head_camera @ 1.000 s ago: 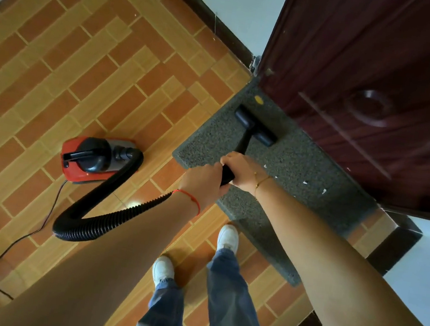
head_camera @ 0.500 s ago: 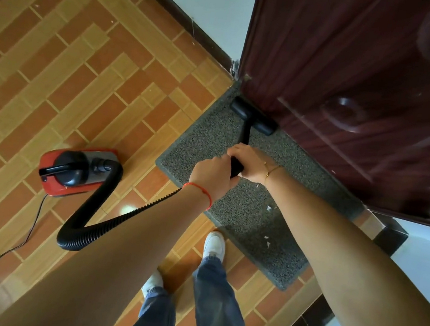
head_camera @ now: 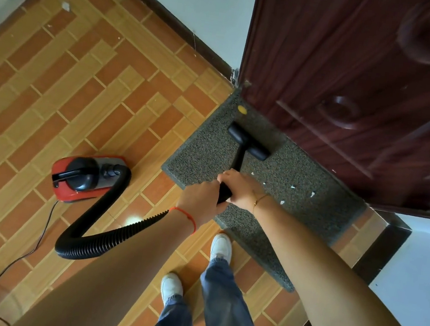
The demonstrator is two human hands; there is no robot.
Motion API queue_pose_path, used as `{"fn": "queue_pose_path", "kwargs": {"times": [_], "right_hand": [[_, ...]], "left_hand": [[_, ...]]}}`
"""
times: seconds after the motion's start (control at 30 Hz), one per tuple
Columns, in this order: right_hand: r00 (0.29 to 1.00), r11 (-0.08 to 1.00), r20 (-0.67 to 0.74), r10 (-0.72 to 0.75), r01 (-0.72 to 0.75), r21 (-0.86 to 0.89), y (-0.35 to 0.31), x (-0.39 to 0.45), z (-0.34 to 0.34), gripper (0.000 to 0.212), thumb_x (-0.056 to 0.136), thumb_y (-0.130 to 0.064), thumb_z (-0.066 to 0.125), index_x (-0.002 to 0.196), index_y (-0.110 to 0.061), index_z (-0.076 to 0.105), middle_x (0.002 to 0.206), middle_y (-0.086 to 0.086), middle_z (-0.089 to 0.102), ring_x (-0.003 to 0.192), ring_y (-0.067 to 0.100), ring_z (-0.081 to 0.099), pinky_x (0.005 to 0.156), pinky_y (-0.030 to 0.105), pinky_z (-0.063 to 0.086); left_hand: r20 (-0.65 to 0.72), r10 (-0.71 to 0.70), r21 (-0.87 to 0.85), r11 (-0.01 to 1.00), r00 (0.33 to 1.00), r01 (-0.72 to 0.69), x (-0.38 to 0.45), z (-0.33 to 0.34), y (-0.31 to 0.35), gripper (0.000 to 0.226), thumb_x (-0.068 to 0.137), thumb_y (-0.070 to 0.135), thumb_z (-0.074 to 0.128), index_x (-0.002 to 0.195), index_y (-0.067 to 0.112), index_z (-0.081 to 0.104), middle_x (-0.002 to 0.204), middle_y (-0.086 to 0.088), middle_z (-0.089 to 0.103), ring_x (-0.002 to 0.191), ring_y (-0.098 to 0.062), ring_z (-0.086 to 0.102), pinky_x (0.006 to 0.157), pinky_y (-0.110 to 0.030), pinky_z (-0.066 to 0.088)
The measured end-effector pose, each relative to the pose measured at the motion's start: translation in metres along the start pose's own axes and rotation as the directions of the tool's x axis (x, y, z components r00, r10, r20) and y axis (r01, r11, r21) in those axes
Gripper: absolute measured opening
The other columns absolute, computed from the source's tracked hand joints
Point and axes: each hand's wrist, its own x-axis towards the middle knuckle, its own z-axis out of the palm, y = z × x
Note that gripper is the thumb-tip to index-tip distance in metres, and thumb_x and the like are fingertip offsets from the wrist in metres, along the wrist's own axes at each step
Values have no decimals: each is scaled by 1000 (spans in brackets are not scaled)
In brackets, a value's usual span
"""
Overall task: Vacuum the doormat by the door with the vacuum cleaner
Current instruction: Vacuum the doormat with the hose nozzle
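We have both hands clenched on the black vacuum wand [head_camera: 237,160]: left hand [head_camera: 198,202] on the lower end, right hand [head_camera: 240,188] just ahead of it, touching. The black T-shaped floor nozzle [head_camera: 248,142] sits straight ahead of the grip on the grey speckled rectangular doormat [head_camera: 303,175], close to the dark red door [head_camera: 357,86]. The mat's long axis runs from ahead of the grip off to the right and back. White scraps [head_camera: 292,186] lie right of the grip, so our read is the next strokes go rightward; the right hand is nearer.
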Motion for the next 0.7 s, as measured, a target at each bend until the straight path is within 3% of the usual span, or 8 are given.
{"fn": "queue_pose_path", "kwargs": {"times": [0.23,0.4,0.53,0.7], "right_hand": [[1000,997,-13,-3,4,73,-47,-24,50,18,86,-15,60,105,-17,59,113,3,61,101,27,65,83,39,54],[1000,994,-19,0,2,110,-81,-45,82,15,87,-16,59,102,-16,60,110,3,64,100,26,65,85,40,53],[999,988,-29,25,-20,156,-106,-60,111,11,86,-21,57,96,-16,58,104,4,64,93,27,66,80,42,54],[997,988,-38,67,-61,144,-139,-76,145,11,88,-23,57,97,-15,56,100,4,64,87,26,67,68,34,50]], "left_hand": [[19,25,25,999,1000,-25,-60,28,-23,32,95,45,46,102,14,52,66,4,49,59,-19,53,52,-29,39],[50,46,66,997,998,-49,-101,49,-38,34,94,44,47,107,13,52,84,-3,61,73,-25,61,60,-32,42],[69,81,122,989,994,-89,-132,64,-50,36,95,43,47,111,11,52,90,-6,64,80,-28,63,62,-33,43],[83,110,161,979,990,-122,-166,87,-66,36,95,44,46,110,12,52,76,-1,53,71,-25,59,60,-32,43]]}}
